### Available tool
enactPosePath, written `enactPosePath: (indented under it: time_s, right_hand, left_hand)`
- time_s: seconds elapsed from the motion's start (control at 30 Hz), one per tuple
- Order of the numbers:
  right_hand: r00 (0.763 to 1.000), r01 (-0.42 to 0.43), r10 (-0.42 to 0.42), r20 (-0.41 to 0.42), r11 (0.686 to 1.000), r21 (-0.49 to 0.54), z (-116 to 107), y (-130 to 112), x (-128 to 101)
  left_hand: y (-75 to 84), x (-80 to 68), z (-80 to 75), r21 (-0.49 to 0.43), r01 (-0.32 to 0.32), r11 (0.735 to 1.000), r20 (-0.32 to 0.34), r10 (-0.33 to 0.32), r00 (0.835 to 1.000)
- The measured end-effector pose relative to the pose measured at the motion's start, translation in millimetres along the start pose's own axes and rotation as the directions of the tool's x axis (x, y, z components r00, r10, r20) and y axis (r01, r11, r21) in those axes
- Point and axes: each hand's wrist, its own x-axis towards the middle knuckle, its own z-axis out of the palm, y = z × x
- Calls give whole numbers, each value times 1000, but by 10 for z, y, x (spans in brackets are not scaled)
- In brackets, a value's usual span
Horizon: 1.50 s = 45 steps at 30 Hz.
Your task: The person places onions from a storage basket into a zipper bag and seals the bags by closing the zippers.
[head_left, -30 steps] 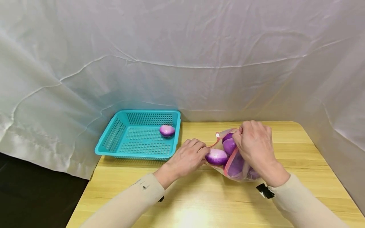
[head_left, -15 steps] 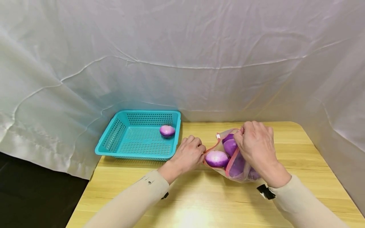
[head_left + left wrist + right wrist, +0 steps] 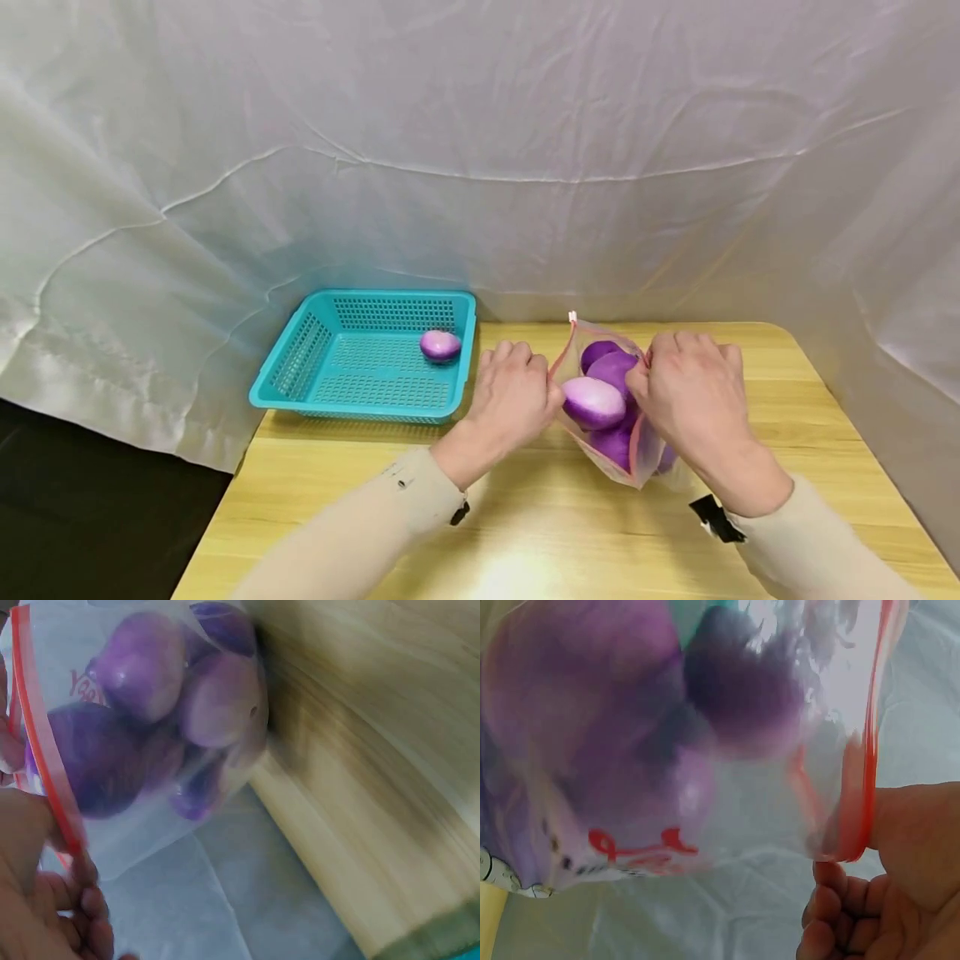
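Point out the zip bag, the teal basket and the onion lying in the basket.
zip bag [image 3: 636, 454], head view, red zip edge.
teal basket [image 3: 300, 354], head view, left wall.
onion in basket [image 3: 439, 344], head view, its middle.

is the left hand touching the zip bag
Touching. The left wrist view shows the left hand pinching the red zip edge of the bag; the head view agrees.

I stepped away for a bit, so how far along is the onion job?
Done: one onion lies in the basket. In hand: the left hand and the right hand each pinch an edge of the bag, holding its mouth open above the table. Left: several onions, at least four, are in the bag, none of them gripped.
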Motion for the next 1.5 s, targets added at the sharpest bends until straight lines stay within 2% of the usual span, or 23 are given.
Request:
enactPosePath:
  time_s: [0.07,0.13,0.23,0.3,0.37,0.43,0.5,0.57,0.6,0.67,0.77,0.83,0.87,1.0,1.17,1.37,1.5]
  right_hand:
    - [1000,2,-2,0,1000,-4,3,-9,-5]
    - [1000,9,-9,-15,1000,4,-9,-19,2]
    - [1000,10,-9,-27,1000,11,-65,-56,16]
    - [1000,6,-6,-29,1000,11,-113,-86,23]
    - [1000,6,-5,-27,1000,7,-155,-114,28]
    - [999,26,-26,-26,1000,-3,-165,-139,32]
    - [998,51,-51,-19,999,-11,-138,-156,40]
    - [997,78,-78,-19,997,-15,-78,-158,46]
    - [996,86,-87,-25,996,-13,-44,-153,48]
    - [994,98,-98,-53,995,-4,16,-136,57]
    - [988,115,-114,-104,993,9,74,-105,73]
    - [985,126,-124,-124,992,12,88,-94,85]
    - [983,132,-129,-130,991,14,93,-92,88]
    - [975,161,-156,-159,987,25,97,-97,93]
    - [969,185,-176,-173,982,32,83,-97,84]
    - [952,248,-242,-189,969,10,105,-66,80]
    - [941,271,-265,-211,962,1,139,-52,84]
  left_hand:
    - [-2,-6,28,137,6,990,4,-7,1000]
    - [-20,-18,54,250,-4,968,1,4,1000]
    - [-48,-47,53,312,-27,950,-12,32,999]
    - [-62,-66,37,298,-43,954,-54,62,997]
    - [-61,-77,-2,235,-47,971,-111,75,991]
    - [-47,-80,-65,95,-21,995,-142,35,989]
    - [-35,-72,-133,-12,18,1000,-141,-20,990]
    - [-32,-65,-186,-37,75,996,-90,-78,993]
    - [-37,-60,-207,-15,101,995,-49,-101,994]
    - [-59,-51,-225,100,114,988,45,-119,992]
    - [-96,-59,-230,196,105,975,192,-143,971]
    - [-115,-74,-221,176,105,979,243,-147,959]
    - [-121,-82,-217,154,109,982,246,-145,958]
    - [-143,-100,-188,112,126,986,200,-146,969]
    - [-186,-91,-148,168,147,975,193,-179,965]
    - [-260,-108,-85,64,105,992,58,-109,992]
    - [-309,-128,-49,28,82,996,33,-83,996]
